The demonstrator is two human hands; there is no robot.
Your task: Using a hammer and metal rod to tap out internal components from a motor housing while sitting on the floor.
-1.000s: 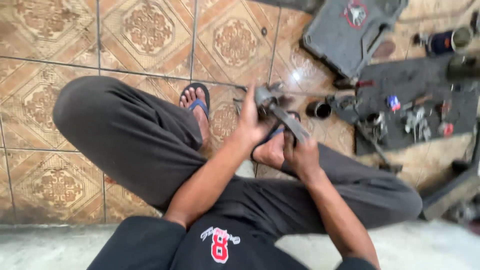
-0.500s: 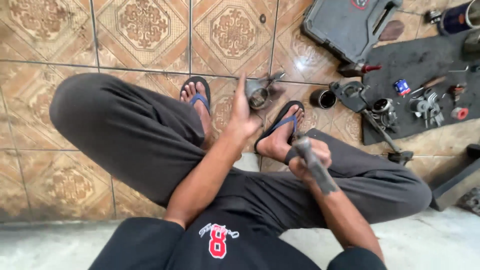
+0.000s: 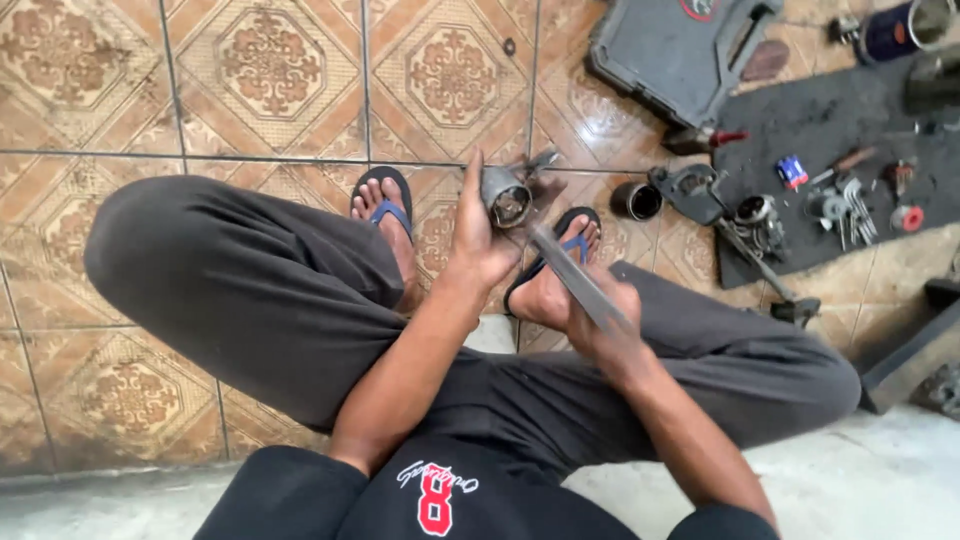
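Above my crossed legs, my left hand clamps a round grey metal engine part, hollow end up. My right hand grips a long flat metal tool, its tip just below that part. Right of it, loose parts lie on a black mat, so I judge the work mid-way.

Seated cross-legged, the person extends both forearms forward; the left hand grips with fingers curled, the right hand clenched beside it.
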